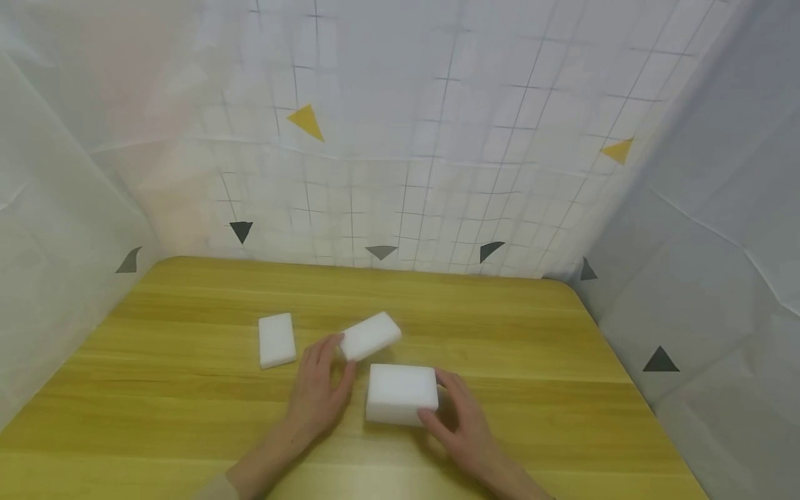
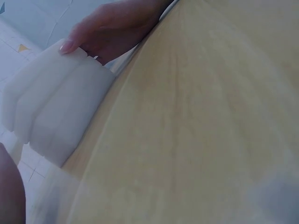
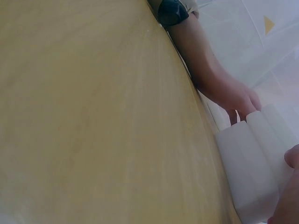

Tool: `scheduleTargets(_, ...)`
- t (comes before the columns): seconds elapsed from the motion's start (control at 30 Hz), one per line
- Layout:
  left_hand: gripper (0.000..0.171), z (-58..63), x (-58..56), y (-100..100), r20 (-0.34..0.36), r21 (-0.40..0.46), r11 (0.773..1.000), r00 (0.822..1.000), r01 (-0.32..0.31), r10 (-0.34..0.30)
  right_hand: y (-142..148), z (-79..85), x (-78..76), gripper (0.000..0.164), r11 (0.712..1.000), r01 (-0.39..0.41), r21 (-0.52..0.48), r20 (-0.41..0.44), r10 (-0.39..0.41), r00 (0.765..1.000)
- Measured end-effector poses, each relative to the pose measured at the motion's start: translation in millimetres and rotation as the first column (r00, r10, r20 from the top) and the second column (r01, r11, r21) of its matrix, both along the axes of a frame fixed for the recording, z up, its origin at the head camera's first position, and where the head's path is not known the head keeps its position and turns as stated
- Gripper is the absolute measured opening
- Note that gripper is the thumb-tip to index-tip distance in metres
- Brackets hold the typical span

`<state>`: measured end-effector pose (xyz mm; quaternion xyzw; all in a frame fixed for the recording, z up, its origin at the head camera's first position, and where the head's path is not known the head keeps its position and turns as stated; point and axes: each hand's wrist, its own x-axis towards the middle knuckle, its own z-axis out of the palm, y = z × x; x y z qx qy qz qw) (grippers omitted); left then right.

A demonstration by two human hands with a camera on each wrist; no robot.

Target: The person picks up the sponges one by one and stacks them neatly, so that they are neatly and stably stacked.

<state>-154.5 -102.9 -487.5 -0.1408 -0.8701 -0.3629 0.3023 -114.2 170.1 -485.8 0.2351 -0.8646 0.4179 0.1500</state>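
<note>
My left hand (image 1: 319, 389) grips one end of a white foam-like block (image 1: 370, 336), thumb on the near side and fingers at its left end. That block sits at a slant just beyond a stack of similar white blocks (image 1: 401, 392). At the stack's right end, my right hand (image 1: 465, 430) holds it, with the thumb on the near corner and the fingers behind. Layered blocks (image 2: 60, 102) show in the left wrist view, with the right thumb on the top edge. From the right wrist, the stack (image 3: 247, 168) partly hides the left hand (image 3: 229, 91).
Another white block (image 1: 277, 340) lies flat on the wooden table (image 1: 512, 333), left of my left hand. White sheeting (image 1: 387, 187) with grid lines and yellow and dark triangles rises behind the table; more sheeting flanks both sides.
</note>
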Motion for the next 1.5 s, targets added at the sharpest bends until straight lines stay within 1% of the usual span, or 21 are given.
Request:
scheduleTargets(0.27, 0.048, -3.2, -0.5, 0.3, -0.063, 0.036, 0.999, 0.997, 0.04, -0.038, -0.4, -0.3, 0.0, 0.06, 1.0, 0.005, -0.001, -0.006, -0.005, 1.0)
scheduleTargets(0.4, 0.048, -4.3, 0.1, 0.1, -0.094, 0.055, 0.994, 0.991, 0.097, -0.091, 0.2, -1.3, -0.8, 0.061, 1.0, -0.002, 0.003, -0.007, 0.002, 1.0)
scheduleTargets(0.53, 0.049, -4.4, -0.4, 0.1, -0.138, 0.071, 0.984, 0.979, 0.164, -0.153, 0.5, -1.4, -1.5, 0.061, 1.0, -0.008, 0.002, -0.008, 0.008, 1.0)
scheduleTargets(0.6, 0.049, -3.9, -0.4, 0.5, -0.152, 0.079, 0.98, 0.974, 0.184, -0.171, 0.5, -1.0, -1.6, 0.061, 1.0, -0.013, -0.001, -0.015, 0.013, 1.0)
scheduleTargets(0.67, 0.05, -3.6, -0.4, 0.8, -0.164, 0.082, 0.979, 0.971, 0.189, -0.174, 0.5, -0.7, -1.5, 0.061, 1.0, -0.015, -0.003, -0.019, 0.015, 1.0)
scheduleTargets(0.83, 0.05, -3.1, 0.1, 0.9, -0.177, 0.092, 0.981, 0.972, 0.173, -0.155, 0.5, -0.2, -1.2, 0.061, 1.0, -0.011, 0.003, -0.016, 0.011, 1.0)
scheduleTargets(0.93, 0.049, -3.2, -0.6, 0.8, -0.196, 0.099, 0.978, 0.967, 0.183, -0.161, 0.7, -0.1, -1.1, 0.061, 1.0, -0.006, 0.011, -0.009, 0.006, 1.0)
scheduleTargets(1.0, 0.048, -3.4, -1.8, 1.0, -0.232, 0.105, 0.973, 0.956, 0.208, -0.179, 0.8, -0.3, -1.1, 0.061, 1.0, -0.006, 0.013, -0.009, 0.006, 1.0)
scheduleTargets(1.07, 0.046, -3.6, -3.2, 1.7, -0.285, 0.105, 0.964, 0.936, 0.242, -0.204, 0.8, -0.7, -1.2, 0.061, 1.0, -0.007, 0.012, -0.012, 0.008, 1.0)
scheduleTargets(1.17, 0.043, -3.0, -5.3, 3.3, -0.367, 0.095, 0.949, 0.897, 0.3, -0.247, 0.8, -1.6, -1.5, 0.061, 1.0, -0.009, 0.009, -0.019, 0.009, 1.0)
scheduleTargets(1.23, 0.044, -2.3, -6.2, 4.3, -0.406, 0.079, 0.939, 0.872, 0.334, -0.276, 0.8, -2.1, -1.7, 0.061, 1.0, -0.011, 0.007, -0.021, 0.011, 1.0)
scheduleTargets(1.33, 0.046, -1.4, -6.8, 5.4, -0.433, 0.052, 0.924, 0.842, 0.378, -0.32, 1.0, -2.6, -2.2, 0.06, 1.0, -0.01, 0.008, -0.006, 0.01, 1.0)
scheduleTargets(1.43, 0.047, -0.6, -7.0, 6.0, -0.445, 0.03, 0.906, 0.817, 0.422, -0.366, 1.2, -3.0, -2.7, 0.06, 1.0, -0.01, 0.008, 0.007, 0.01, 1.0)
scheduleTargets(1.5, 0.048, 0.1, -7.1, 6.3, -0.45, 0.018, 0.894, 0.802, 0.447, -0.392, 1.1, -3.1, -2.7, 0.06, 1.0, -0.012, 0.004, 0.001, 0.012, 1.0)
